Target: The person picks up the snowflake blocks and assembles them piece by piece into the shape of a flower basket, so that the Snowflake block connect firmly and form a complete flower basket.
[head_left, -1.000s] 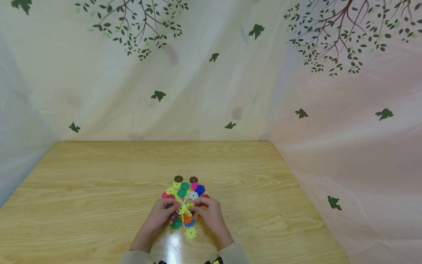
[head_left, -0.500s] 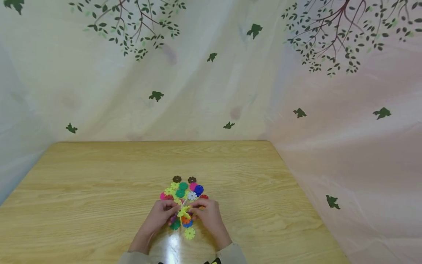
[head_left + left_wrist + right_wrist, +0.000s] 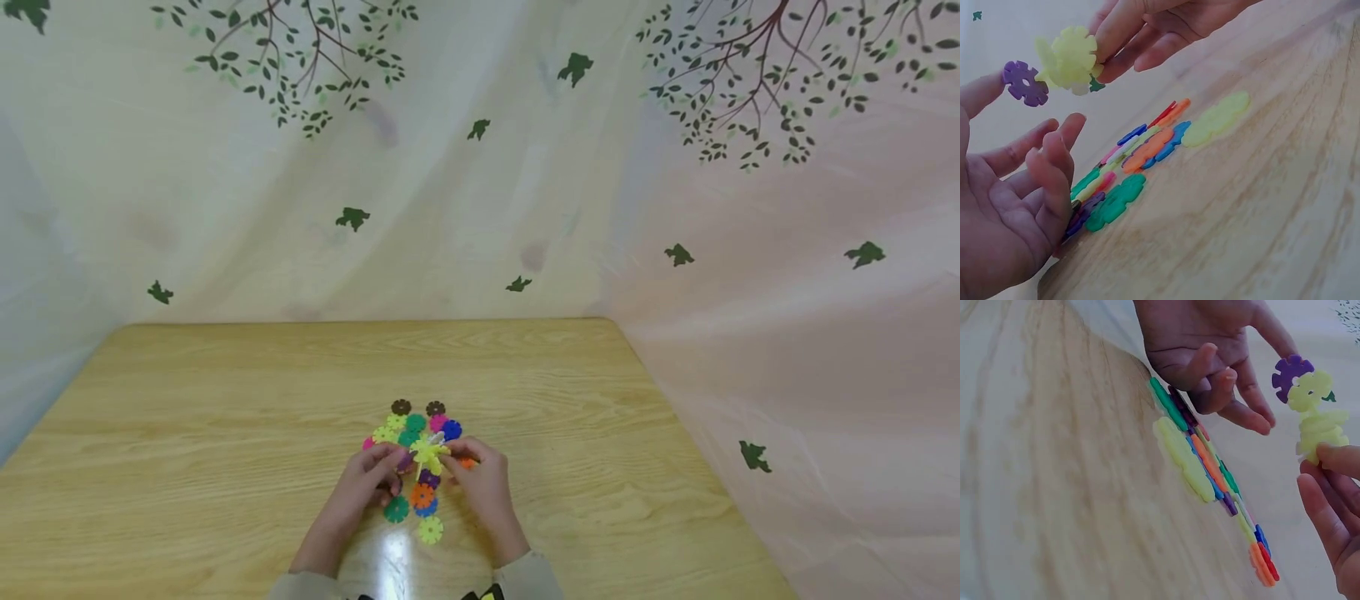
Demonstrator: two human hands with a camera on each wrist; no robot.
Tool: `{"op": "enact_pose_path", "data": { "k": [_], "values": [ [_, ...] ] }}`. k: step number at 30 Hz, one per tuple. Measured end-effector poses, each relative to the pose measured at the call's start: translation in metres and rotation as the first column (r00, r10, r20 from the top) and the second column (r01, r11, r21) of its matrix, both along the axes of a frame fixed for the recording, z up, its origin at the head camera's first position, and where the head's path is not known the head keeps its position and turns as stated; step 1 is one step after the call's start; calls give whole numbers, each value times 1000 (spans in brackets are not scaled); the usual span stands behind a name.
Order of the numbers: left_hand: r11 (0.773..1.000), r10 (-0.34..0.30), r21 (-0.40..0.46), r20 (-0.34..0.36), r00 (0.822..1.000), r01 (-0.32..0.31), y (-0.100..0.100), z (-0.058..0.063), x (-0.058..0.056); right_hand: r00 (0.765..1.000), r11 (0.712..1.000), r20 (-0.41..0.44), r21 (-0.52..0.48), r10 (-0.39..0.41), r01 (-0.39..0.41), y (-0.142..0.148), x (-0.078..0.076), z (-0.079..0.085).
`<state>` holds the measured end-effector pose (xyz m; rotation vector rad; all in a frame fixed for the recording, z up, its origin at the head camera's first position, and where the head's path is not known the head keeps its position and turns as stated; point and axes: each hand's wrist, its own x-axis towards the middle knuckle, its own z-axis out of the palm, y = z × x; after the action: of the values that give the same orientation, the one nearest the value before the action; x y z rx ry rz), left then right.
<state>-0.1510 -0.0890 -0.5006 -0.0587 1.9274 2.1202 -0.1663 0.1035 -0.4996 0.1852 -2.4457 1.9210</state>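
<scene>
Between both hands, lifted above the table, is a small cluster of interlocked yellow notched building discs (image 3: pixel 429 452), also plain in the left wrist view (image 3: pixel 1072 57). A purple notched disc (image 3: pixel 1025 83) meets the cluster on its left side; whether it is slotted in, I cannot tell. The left hand (image 3: pixel 369 482) holds the purple disc at its edge, its remaining fingers loosely bent. With thumb and fingers, the right hand (image 3: pixel 480 479) pinches the yellow cluster from the other side, as the right wrist view (image 3: pixel 1335 487) confirms.
Under the hands several flat discs lie close together on the wooden table (image 3: pixel 225 433): brown (image 3: pixel 401 407), blue (image 3: pixel 452 429), orange (image 3: pixel 423 497), green (image 3: pixel 396 509) and, nearest the person, yellow (image 3: pixel 431 530). A printed cloth (image 3: pixel 420 275) hangs behind the table.
The yellow cluster has risen and moved away from the person, baring the purple and orange discs beneath. The right hand has shifted slightly forward; the purple disc at the left fingers now shows more clearly.
</scene>
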Motion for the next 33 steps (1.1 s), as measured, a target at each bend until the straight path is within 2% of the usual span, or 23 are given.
{"op": "enact_pose_path", "data": {
  "k": [11,20,22,24,27,30,33],
  "values": [
    [997,-65,25,-88,994,67,3,-1,3,997,999,-70,39,-15,18,-4,5,3],
    [999,-1,33,-82,997,4,5,-2,4,988,992,-105,52,117,-112,-3,8,2],
    [999,26,40,-69,997,-24,5,-1,4,986,989,-107,85,126,-117,-1,7,2],
    [998,51,44,-56,997,-49,5,-1,5,988,987,-111,133,108,-93,2,6,2],
    [995,82,59,-49,995,-80,4,1,6,991,971,-122,240,46,-16,9,3,2],
    [994,87,77,-55,995,-82,3,1,6,993,942,-122,333,-4,44,16,0,0],
    [995,72,79,-66,995,-66,2,1,7,995,918,-94,390,-33,67,20,-3,-4]
  ]
}}
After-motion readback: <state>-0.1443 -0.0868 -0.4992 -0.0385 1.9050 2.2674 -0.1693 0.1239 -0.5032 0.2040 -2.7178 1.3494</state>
